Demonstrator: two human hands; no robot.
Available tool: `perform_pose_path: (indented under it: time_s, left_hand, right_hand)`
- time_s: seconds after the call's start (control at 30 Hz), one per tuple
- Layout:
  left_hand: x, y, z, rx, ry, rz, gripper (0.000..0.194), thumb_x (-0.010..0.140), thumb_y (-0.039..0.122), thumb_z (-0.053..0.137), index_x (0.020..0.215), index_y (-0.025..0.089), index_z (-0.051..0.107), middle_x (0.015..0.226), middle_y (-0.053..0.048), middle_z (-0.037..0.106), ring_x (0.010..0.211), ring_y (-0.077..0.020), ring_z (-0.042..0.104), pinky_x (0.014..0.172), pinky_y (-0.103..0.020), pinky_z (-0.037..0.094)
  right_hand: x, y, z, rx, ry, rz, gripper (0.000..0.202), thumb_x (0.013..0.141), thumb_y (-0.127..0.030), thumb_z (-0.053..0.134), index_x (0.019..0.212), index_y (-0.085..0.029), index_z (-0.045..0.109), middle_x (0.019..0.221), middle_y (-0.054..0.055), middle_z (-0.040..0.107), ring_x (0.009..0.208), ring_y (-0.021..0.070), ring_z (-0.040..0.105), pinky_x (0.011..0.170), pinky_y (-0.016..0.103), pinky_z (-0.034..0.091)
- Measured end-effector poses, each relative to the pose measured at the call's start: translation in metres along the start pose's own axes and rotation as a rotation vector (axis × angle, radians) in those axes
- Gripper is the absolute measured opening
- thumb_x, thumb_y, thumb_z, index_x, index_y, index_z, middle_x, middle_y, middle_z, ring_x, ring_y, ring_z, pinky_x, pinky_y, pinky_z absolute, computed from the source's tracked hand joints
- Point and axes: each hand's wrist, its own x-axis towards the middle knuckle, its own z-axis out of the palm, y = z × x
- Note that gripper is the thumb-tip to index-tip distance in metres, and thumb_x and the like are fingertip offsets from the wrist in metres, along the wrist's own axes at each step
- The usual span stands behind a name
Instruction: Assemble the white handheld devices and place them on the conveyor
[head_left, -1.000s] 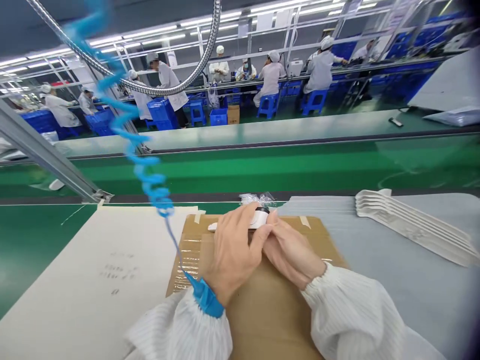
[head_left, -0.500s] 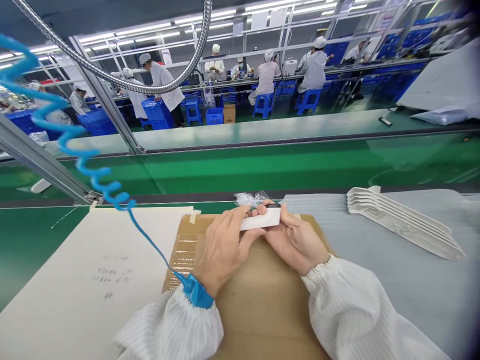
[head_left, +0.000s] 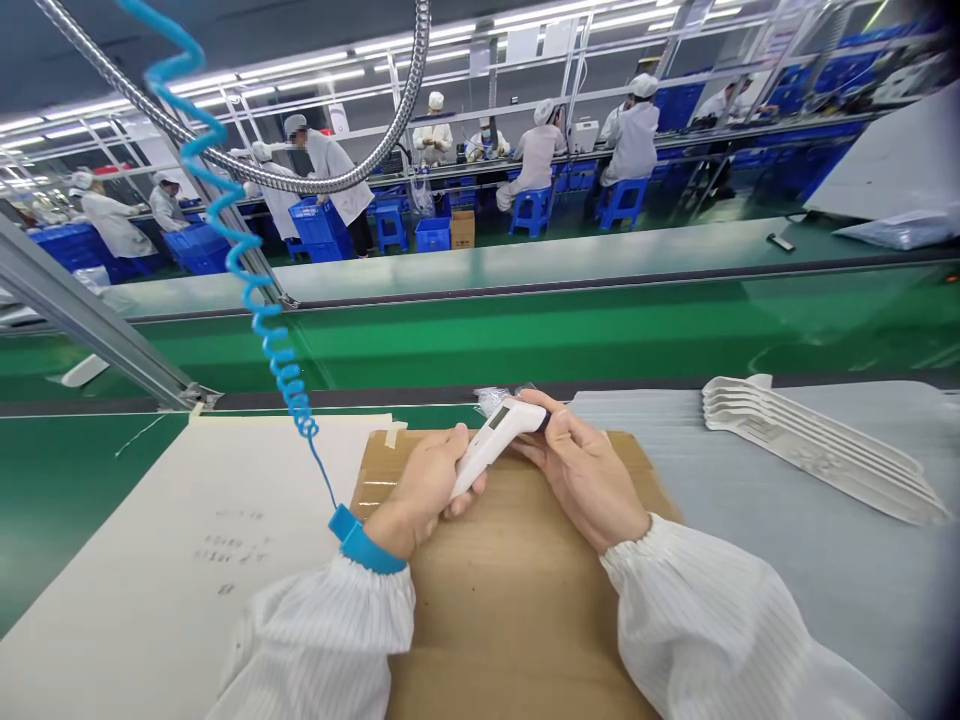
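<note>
A white handheld device [head_left: 489, 450] with a small dark display and a black tip is held above the cardboard [head_left: 517, 600]. My left hand [head_left: 431, 485] is wrapped round its lower handle, thumb on top. Around the head of the device, near the black tip, my right hand [head_left: 589, 470] closes with thumb and fingers. On my left wrist sits a blue strap [head_left: 364, 542] joined to a coiled blue cord [head_left: 262, 300]. Crumpled clear plastic [head_left: 491, 400] lies just behind the device.
Stacked white plastic shells [head_left: 817, 450] lie on grey foam sheets [head_left: 720, 560] at the right. A white sheet with writing [head_left: 285, 470] is at the left. Behind runs a green conveyor [head_left: 525, 335]; people in white work beyond it. A metal hose [head_left: 315, 185] hangs above.
The device has turned so its display shows and its handle points down to the left. My left hand has rolled over, now gripping the handle from below. The blue cord has swung right.
</note>
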Motion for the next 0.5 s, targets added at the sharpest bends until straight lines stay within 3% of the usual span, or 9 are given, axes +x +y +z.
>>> perform_pose_path:
  time_s: [0.33, 0.43, 0.5]
  left_hand:
    - [-0.002, 0.004, -0.007, -0.085, -0.127, 0.024, 0.038, 0.094, 0.055, 0.051, 0.089, 0.017, 0.050, 0.062, 0.003, 0.055, 0.035, -0.0027, 0.034, 0.036, -0.018, 0.017]
    - [0.001, 0.006, -0.017, -0.218, -0.025, 0.184, 0.029, 0.089, 0.042, 0.063, 0.096, 0.019, 0.047, 0.079, -0.002, 0.065, 0.045, -0.0041, 0.045, 0.043, -0.017, 0.027]
    - [0.008, 0.009, -0.030, -0.183, 0.175, 0.276, 0.025, 0.086, 0.030, 0.064, 0.102, 0.020, 0.046, 0.092, -0.005, 0.068, 0.058, -0.0073, 0.054, 0.052, -0.018, 0.037]
  right_hand:
    - [0.002, 0.004, -0.003, -0.086, 0.085, 0.042, 0.044, 0.090, -0.060, 0.062, 0.119, -0.029, 0.068, 0.114, 0.005, 0.073, 0.091, 0.0193, 0.068, 0.081, 0.034, 0.054]
    - [0.003, 0.005, -0.003, -0.084, 0.126, 0.072, 0.048, 0.088, -0.059, 0.064, 0.126, -0.029, 0.063, 0.127, 0.006, 0.068, 0.086, 0.0166, 0.067, 0.080, 0.033, 0.055]
    - [0.003, 0.006, -0.003, -0.080, 0.152, 0.094, 0.049, 0.086, -0.057, 0.067, 0.126, -0.029, 0.063, 0.130, 0.007, 0.067, 0.083, 0.0152, 0.065, 0.079, 0.033, 0.054]
